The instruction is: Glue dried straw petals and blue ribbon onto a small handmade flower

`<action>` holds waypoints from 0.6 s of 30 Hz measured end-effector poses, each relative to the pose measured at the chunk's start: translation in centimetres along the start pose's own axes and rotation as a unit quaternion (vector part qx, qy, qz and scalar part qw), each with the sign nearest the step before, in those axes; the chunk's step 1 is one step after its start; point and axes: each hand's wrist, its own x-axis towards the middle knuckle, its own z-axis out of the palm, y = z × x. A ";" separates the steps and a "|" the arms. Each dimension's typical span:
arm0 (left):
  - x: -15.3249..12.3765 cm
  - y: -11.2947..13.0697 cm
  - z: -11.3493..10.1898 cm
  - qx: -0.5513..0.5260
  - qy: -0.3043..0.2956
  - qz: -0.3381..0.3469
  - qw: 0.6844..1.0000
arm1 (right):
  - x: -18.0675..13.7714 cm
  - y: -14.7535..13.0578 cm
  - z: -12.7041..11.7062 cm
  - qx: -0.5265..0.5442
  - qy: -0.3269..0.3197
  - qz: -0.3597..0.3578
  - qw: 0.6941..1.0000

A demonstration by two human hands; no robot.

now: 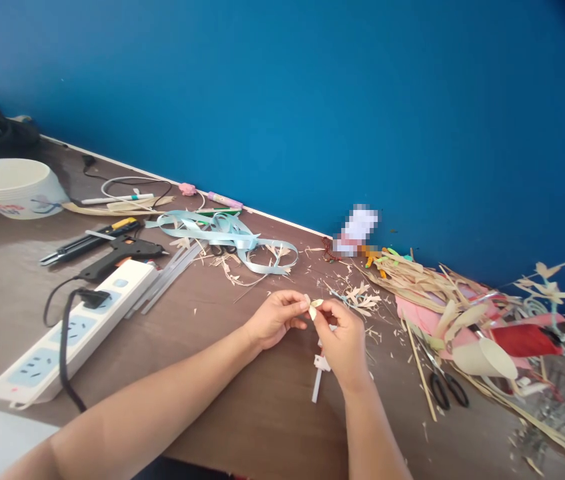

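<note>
My left hand (276, 317) and my right hand (345, 343) meet over the middle of the brown table (242, 413). Both pinch a small pale leaf-like piece (315, 305) between fingertips. The fingers of both hands are closed round it. A white strip (319, 377) lies on the table just under my right hand, partly hidden by it. Straw shavings (359, 299) are scattered right behind the hands.
A white power strip (75, 330) with a black plug and a black glue gun (122, 255) lie at left. Light blue ribbon (227, 237), a white bowl (9, 187), black scissors (446, 388) and a pile of dried leaves, a paper cone (485, 358) and red material lie around. A blue wall stands behind.
</note>
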 end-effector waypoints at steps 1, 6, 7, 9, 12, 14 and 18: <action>0.0 0.0 0.0 0.004 -0.002 0.003 1.000 | 0.0 0.1 0.0 -0.005 0.000 0.002 1.000; -0.1 0.3 0.2 0.011 -0.028 -0.002 1.000 | -0.1 0.2 -0.1 -0.019 0.002 0.001 1.000; -0.2 0.3 0.1 0.012 -0.034 -0.003 0.999 | -0.1 0.2 -0.1 -0.020 0.000 0.000 1.000; -0.2 0.3 0.1 0.014 -0.043 -0.004 0.999 | -0.1 0.1 -0.1 -0.021 0.001 -0.001 1.000; -0.2 0.4 0.0 0.016 -0.056 0.001 0.998 | 0.0 0.0 -0.1 -0.013 0.002 -0.006 1.000; -0.2 0.4 -0.1 0.018 -0.065 0.006 0.998 | 0.0 0.0 -0.1 -0.005 0.004 -0.009 1.000; -0.2 0.3 -0.1 0.011 -0.075 0.003 0.997 | 0.0 0.1 -0.1 0.007 0.010 -0.012 1.000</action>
